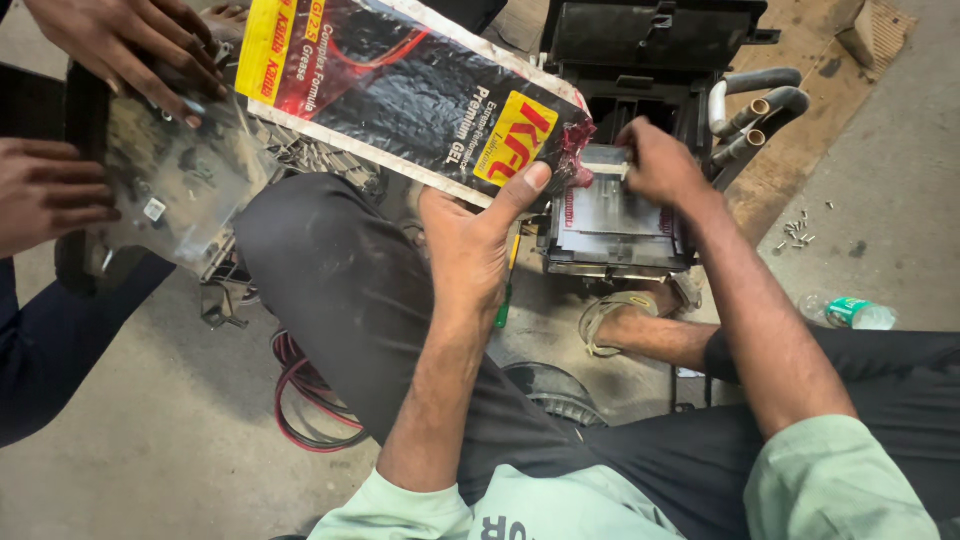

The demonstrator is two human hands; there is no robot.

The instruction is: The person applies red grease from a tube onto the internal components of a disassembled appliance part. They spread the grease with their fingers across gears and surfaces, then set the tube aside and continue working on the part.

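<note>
My left hand [468,240] grips the lower edge of a long black, red and yellow plastic pouch [400,85], thumb up over its yellow patch; the pouch's torn end points right. My right hand [655,165] is closed on a small whitish piece at the top of a black plastic housing [612,215] with a silvery panel inside. The pouch's torn red end touches the housing beside my right hand. My bent left knee in dark trousers lies under the pouch.
Another person's two hands [100,50] hold a clear plastic part [175,175] at the upper left. Metal pipes [760,110] stick out right of the housing. Loose screws [797,232] and a plastic bottle [850,313] lie on the concrete floor. Red cables [300,400] coil near my leg.
</note>
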